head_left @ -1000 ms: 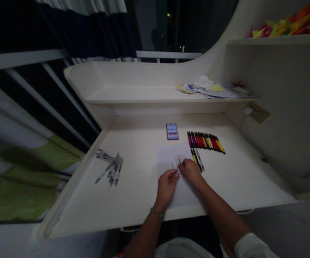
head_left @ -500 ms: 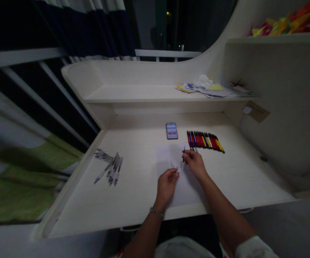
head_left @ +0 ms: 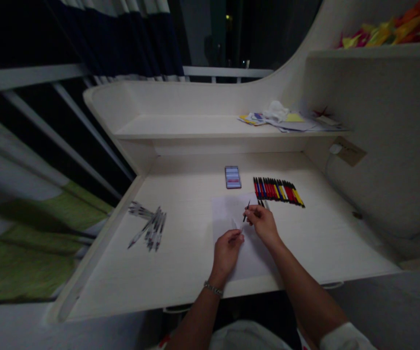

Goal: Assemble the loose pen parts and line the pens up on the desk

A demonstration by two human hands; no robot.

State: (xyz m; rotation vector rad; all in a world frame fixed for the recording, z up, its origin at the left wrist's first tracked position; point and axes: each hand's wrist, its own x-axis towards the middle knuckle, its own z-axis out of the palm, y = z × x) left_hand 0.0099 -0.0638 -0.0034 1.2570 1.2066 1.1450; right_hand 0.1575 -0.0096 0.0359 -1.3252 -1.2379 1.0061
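My right hand (head_left: 263,223) pinches a thin dark pen (head_left: 248,206) that slants above a white sheet of paper (head_left: 224,209). Below and to its left, my left hand (head_left: 227,250) has its fingers closed near the middle of the sheet. A small pale, clear piece (head_left: 234,224) shows just beyond the left fingertips; whether they hold it is too small to tell. Beyond my right hand lies a neat row of pens (head_left: 278,190) with red, blue, yellow and white barrels and black ends. Some dark pen tips (head_left: 261,203) show right behind the right knuckles.
A loose pile of clear and black pens (head_left: 153,228) lies on the left of the white desk (head_left: 188,262). A phone (head_left: 233,177) with a lit screen lies behind the paper. Papers and a crumpled tissue (head_left: 276,111) sit on the shelf (head_left: 195,127). A plug with a cable (head_left: 335,148) is at the right wall.
My right hand has shifted slightly left, and the pen in it has tilted from nearly upright to slanting. My left hand has barely moved.
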